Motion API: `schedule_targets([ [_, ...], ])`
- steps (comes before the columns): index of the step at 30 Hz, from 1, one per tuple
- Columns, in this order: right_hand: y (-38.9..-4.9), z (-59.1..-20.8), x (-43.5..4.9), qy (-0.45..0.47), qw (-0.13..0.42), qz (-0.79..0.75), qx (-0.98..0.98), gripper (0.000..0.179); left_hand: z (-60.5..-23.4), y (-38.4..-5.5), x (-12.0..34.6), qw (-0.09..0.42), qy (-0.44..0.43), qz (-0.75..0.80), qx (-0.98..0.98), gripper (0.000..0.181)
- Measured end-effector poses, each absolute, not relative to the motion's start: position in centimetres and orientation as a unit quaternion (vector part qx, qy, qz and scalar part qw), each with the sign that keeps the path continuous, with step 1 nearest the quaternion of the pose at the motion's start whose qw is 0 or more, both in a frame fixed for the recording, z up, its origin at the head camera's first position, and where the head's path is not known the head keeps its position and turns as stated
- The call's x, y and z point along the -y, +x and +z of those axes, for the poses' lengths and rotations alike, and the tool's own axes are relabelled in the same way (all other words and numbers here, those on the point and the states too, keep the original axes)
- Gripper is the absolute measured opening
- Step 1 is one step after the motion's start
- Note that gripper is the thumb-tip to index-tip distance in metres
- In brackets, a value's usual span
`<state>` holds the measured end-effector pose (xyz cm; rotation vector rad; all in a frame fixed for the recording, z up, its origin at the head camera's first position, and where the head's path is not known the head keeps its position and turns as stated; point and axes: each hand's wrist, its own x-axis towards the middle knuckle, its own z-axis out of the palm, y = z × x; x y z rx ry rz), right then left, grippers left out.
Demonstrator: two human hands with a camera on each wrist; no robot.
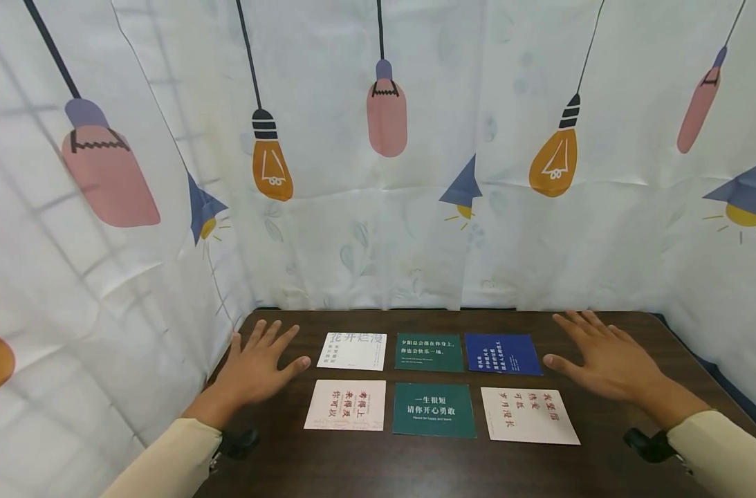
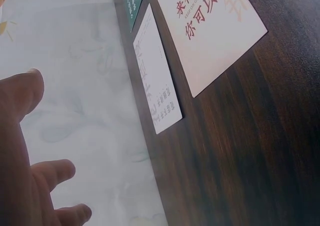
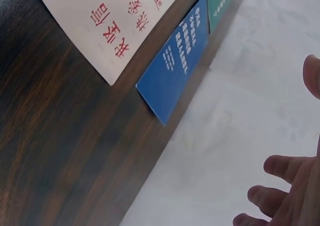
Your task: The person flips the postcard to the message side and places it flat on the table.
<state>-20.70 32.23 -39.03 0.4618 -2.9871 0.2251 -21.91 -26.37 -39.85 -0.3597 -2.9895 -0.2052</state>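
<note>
Two rows of printed cards lie flat on a dark wooden table (image 1: 440, 467). Along the back row are a white card (image 1: 353, 356), a green card (image 1: 429, 344) and a blue card (image 1: 503, 354). Nearer me sit a pale pink card (image 1: 345, 404), another green card (image 1: 434, 418) and a cream card with red writing (image 1: 530, 415). My left hand (image 1: 256, 366), fingers spread, is left of the white card and holds nothing. On the other side my right hand (image 1: 608, 356) is spread near the blue card, also holding nothing. Both wrist views show the fingers apart from the cards.
A white curtain (image 1: 328, 256) printed with lamps and bulbs hangs behind the table and along its left and right sides. Dark wrist straps (image 1: 239, 444) sit at the sleeve cuffs. The table's back edge runs just behind the back row of cards.
</note>
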Motion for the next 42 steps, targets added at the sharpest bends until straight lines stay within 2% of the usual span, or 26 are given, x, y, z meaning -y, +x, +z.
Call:
schedule_targets([
  [42, -21.0, -40.5, -28.9, 0.173, 0.087, 0.067, 0.979, 0.080, -41.1, -21.7, 26.9, 0.070, -0.120, -0.069, 0.988, 0.083],
])
